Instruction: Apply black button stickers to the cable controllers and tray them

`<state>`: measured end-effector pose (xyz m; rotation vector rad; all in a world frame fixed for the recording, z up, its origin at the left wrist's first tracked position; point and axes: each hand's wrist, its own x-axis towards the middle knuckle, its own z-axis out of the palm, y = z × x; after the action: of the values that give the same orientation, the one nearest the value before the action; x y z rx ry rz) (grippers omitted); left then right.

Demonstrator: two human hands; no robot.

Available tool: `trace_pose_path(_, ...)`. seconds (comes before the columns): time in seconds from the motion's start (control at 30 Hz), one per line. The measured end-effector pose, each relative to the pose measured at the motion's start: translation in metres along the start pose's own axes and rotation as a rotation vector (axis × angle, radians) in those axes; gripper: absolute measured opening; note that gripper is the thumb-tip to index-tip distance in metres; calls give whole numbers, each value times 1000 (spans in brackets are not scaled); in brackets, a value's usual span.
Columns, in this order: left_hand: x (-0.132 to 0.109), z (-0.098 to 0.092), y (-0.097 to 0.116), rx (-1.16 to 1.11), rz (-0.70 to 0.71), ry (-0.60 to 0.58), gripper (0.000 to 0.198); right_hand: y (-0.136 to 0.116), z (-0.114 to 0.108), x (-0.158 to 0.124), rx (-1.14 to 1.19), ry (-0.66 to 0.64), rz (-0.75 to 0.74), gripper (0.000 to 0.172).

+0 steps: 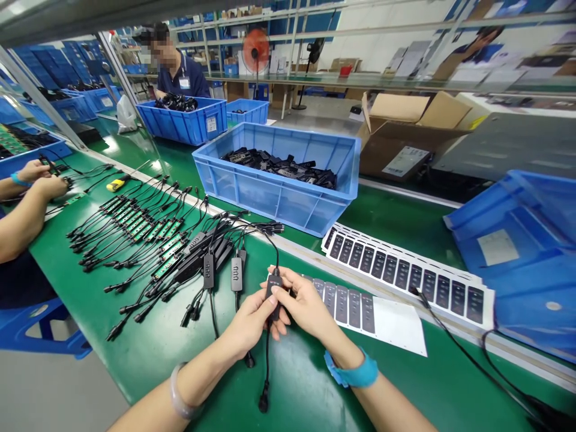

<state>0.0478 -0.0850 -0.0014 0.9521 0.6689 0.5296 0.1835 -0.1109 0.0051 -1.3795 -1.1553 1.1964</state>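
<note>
From here my left hand [245, 321] and right hand [306, 303] close together on one black inline controller [273, 294], its cable [267, 360] hanging toward me; two more controllers [236, 274] lie just left, two label sheets [405, 276], I think, just right, with open green workbench [315, 384] below the hands

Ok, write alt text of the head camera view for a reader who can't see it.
The left hand and right hand hold a black inline controller on a cable over a green workbench. Black cables with green circuit boards lie left, black label sheets right. A blue crate of black parts sits ahead; a co-worker's hands work far left.
</note>
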Motion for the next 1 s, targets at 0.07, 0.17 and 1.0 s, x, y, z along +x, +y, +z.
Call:
trace_pose_path(0.07,1,0,0,25,-6,-6,48,2,3,0,-15,38,-20,38)
trace_pose_path(0.17,2,-3,5,75,-59,-15,54,3,7,2,29,111,-76,37)
trace_pose_path(1.0,12,-29,-5,1195,579,-17,32,34,-209,-192,-1278,841,444,35)
